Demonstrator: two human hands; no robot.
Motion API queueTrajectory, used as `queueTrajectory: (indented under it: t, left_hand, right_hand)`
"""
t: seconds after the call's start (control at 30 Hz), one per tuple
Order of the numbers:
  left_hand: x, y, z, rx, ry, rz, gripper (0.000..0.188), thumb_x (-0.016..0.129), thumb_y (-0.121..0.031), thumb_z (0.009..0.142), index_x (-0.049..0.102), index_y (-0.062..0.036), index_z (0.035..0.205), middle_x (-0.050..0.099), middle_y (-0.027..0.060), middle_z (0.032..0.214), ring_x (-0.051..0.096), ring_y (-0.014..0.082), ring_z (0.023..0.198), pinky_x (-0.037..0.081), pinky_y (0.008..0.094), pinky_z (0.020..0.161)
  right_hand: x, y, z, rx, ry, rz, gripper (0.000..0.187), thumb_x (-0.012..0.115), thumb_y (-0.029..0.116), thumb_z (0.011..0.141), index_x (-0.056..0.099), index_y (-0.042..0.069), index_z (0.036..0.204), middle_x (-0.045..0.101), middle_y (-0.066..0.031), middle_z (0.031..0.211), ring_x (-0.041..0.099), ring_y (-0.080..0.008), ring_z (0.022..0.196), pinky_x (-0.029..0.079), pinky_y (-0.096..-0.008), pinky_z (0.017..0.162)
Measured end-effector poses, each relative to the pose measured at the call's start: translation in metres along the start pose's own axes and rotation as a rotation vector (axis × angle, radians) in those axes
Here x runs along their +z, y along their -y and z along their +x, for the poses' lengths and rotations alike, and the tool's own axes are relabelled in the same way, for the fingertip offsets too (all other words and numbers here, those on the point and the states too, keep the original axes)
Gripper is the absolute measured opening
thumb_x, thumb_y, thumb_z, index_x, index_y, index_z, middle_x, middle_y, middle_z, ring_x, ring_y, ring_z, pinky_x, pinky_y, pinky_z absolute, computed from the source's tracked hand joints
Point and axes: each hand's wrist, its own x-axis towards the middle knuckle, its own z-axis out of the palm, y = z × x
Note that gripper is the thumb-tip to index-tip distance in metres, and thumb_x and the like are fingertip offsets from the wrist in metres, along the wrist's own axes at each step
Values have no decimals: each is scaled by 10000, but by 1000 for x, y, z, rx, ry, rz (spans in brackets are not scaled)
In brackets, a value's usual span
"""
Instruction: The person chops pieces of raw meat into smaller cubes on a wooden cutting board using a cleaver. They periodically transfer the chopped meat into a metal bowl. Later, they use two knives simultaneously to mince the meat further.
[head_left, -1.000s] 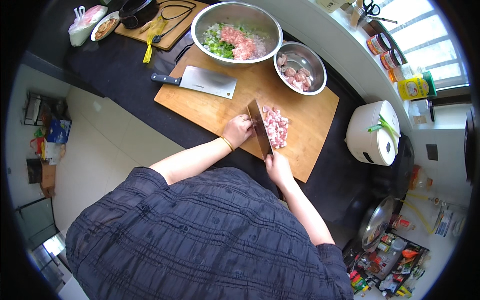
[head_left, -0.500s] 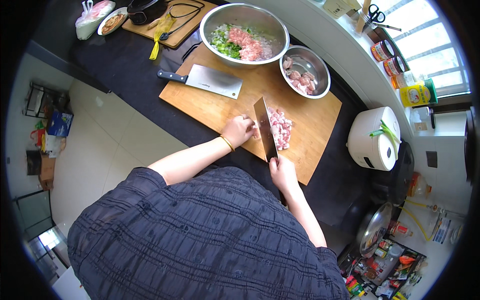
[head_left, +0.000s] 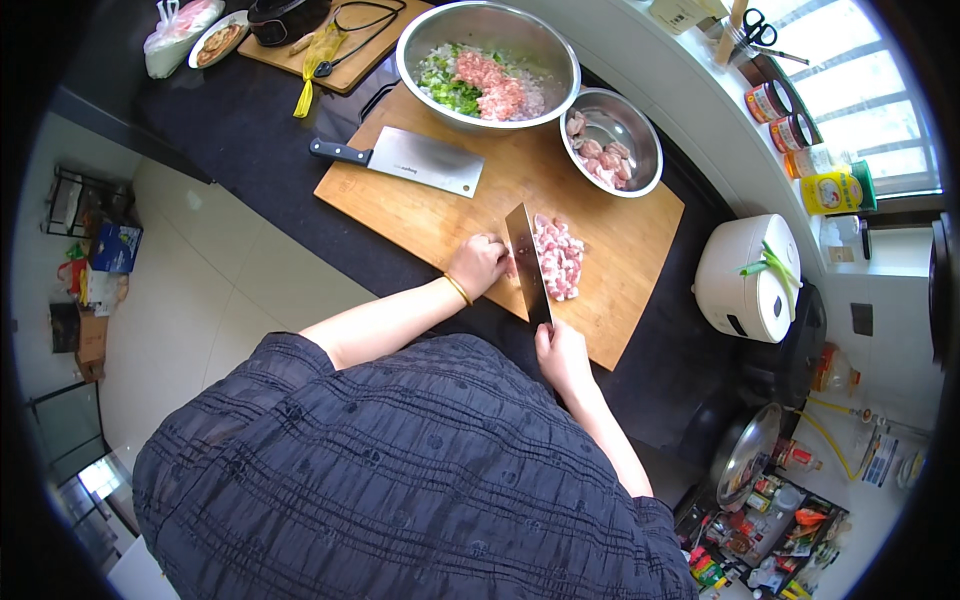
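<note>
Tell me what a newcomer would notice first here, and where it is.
First, probably, the knife in the right hand over the wooden cutting board near the centre, with diced raw meat just to its right and the left hand close on the other side. Next comes the large steel bowl of chopped greens and minced meat at the top centre. A cleaver lying flat on the board's upper left also stands out.

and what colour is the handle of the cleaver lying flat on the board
Black, with small pale rivets; the handle shows best in the head view.
</note>
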Motion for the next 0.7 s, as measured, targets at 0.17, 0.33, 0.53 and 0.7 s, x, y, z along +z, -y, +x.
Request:
queueTrajectory:
  t: [0.17,0.33,0.53,0.7]
  left_hand:
    - [-2,0,-2,4,-24,-53,88,646,-120,643,611,-47,676,604,99,758,581,263,716,470,340,682]
    - [-2,0,-1,13,-31,-55,79,647,-103,632,606,-42,661,606,99,751,584,263,702,478,335,662]
    - [1,1,-2,41,-77,-45,75,649,-91,618,602,-45,656,603,95,745,584,258,699,480,334,657]
    - [2,3,-2,97,-72,-49,75,645,-87,624,601,-56,676,594,83,742,582,252,713,477,335,671]
  right_hand:
    - [5,-3,5,43,58,-26,223,490,163,815,568,-45,817,583,-255,730,585,-395,724,467,-427,664]
    - [11,3,15,-3,20,-87,196,482,133,816,547,-52,809,562,-271,670,568,-417,639,466,-461,617]
    - [26,3,38,-80,-41,-128,184,495,132,812,542,-44,789,560,-257,641,574,-407,616,469,-469,597]
    - [40,9,68,-61,-64,-77,155,486,99,808,526,-47,779,551,-271,675,555,-428,667,449,-477,613]
